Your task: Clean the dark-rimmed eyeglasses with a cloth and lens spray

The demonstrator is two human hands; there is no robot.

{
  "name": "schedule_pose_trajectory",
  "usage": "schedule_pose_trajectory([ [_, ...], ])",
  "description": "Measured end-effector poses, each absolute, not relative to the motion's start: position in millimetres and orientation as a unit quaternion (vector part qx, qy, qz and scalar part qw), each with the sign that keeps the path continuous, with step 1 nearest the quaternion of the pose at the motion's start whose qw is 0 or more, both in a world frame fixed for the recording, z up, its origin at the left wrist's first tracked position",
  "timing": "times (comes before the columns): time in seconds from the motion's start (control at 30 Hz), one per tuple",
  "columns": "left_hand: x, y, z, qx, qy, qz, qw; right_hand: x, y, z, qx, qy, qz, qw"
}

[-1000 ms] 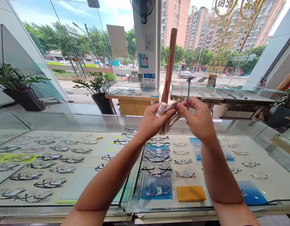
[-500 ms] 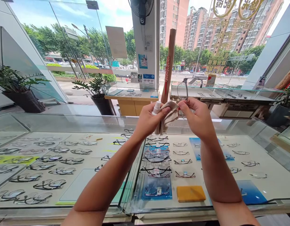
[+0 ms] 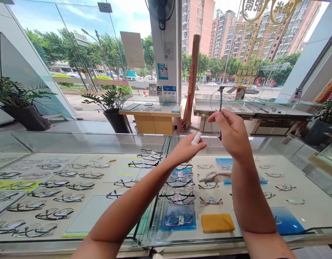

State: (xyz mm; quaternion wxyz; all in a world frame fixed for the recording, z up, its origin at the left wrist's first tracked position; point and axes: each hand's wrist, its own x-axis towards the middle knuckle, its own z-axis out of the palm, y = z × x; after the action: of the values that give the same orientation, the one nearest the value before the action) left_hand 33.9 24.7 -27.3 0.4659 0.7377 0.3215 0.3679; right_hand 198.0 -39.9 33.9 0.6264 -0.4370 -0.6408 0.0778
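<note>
My left hand is closed around a small white spray bottle, with its nozzle tilted up and to the right. In my right hand is a pair of eyeglasses, pinched by thumb and fingers and held on end above the showcase. One thin round lens rim and a dark temple show above the fingers, and part of the frame shows below them. A pale grey cleaning cloth lies crumpled on the glass top beside my right forearm, which hides its far end.
Beneath my arms is a glass showcase with rows of eyeglasses inside. A yellow block sits near its front edge. Beyond stand a wooden post, a low display cabinet and a potted plant.
The cloth has left my hands and now lies on the glass top. My left hand has turned and lowered, tilting the spray bottle. My right hand holds the eyeglasses more upright, slightly to the right.
</note>
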Motion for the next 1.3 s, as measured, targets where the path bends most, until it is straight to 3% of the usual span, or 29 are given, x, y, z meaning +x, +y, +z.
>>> schedule_pose_trajectory([
  [0.2, -0.4, 31.7, 1.1, 0.647, 0.203, 0.476, 0.560, 197.9, -36.1, 33.2, -0.400, -0.656, 0.134, 0.626],
  [0.37, -20.8, 29.8, 11.8, 0.672, 0.140, 0.442, 0.578, 195.7, -32.7, 29.7, -0.395, -0.677, 0.185, 0.592],
  [0.8, -26.3, 40.0, 23.5, 0.573, 0.202, 0.478, 0.634, 181.2, -17.8, 19.0, -0.334, -0.689, 0.340, 0.546],
  [0.93, -23.6, 45.6, 18.8, 0.577, 0.240, 0.495, 0.604, 171.7, -10.7, 15.0, -0.322, -0.669, 0.403, 0.535],
  [1.3, -18.9, 65.9, 1.6, 0.639, 0.348, 0.567, 0.385, 156.7, 5.5, 2.3, -0.303, -0.620, 0.501, 0.523],
])
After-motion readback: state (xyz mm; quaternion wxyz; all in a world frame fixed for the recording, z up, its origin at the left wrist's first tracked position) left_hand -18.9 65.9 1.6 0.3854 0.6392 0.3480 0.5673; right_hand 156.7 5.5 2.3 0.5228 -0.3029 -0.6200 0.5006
